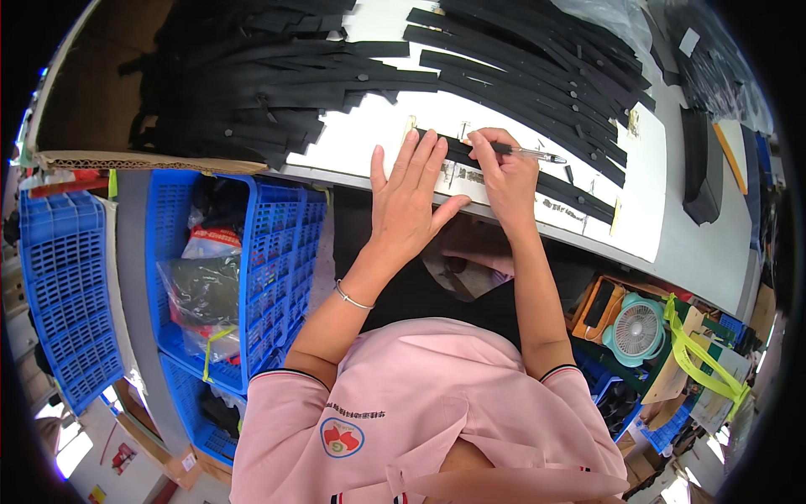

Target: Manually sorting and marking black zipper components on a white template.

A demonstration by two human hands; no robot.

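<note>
My left hand (pixel 401 206) lies flat with its fingers stretched out, its fingertips on the left end of a black fabric strip (pixel 579 200). Pinched in my right hand (pixel 510 178) is a pen (pixel 541 155) with a clear barrel, its dark end pointing left over the same strip. Under the strip is a white board (pixel 642 202) with handwritten marks and small lines along its near edge. My right fingers cover part of the strip, so whether the pen touches it is hidden.
Many black strips (pixel 520 80) lie beyond my hands, and a pile of them (pixel 227 92) spreads at the left by a cardboard box (pixel 92 92). A black block (pixel 703 164) stands at the right. Below the table are blue crates (pixel 281 277) and a small turquoise fan (pixel 635 329).
</note>
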